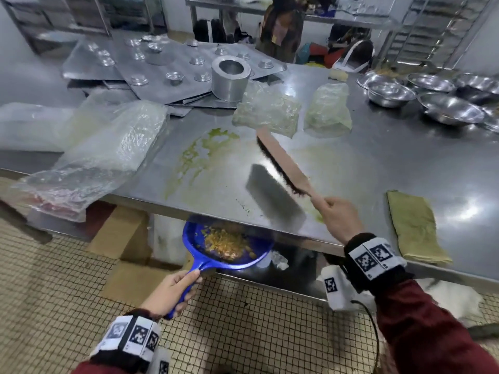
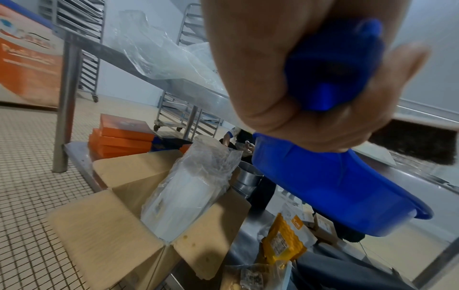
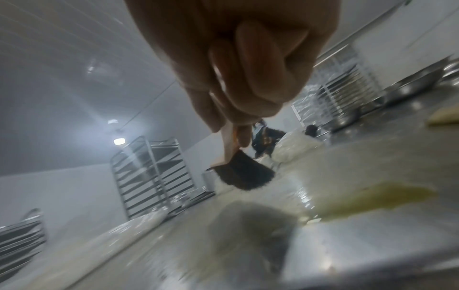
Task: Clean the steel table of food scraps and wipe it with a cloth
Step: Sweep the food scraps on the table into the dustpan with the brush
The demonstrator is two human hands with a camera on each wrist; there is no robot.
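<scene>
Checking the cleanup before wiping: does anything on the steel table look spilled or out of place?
Yes. A green smear is still spread across the steel table left of the brush, and clear plastic bags hang over its left edge.

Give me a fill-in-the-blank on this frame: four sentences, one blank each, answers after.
1. The left hand grips the handle of a dustpan whose colour is ____.
2. The right hand holds a long ____ with dark bristles above the steel table.
3. The dustpan sits just below the table's near ____, with yellowish food scraps in it.
4. The folded cloth lies on the table to the ____ of the right hand.

Missing words: blue; brush; edge; right
</scene>
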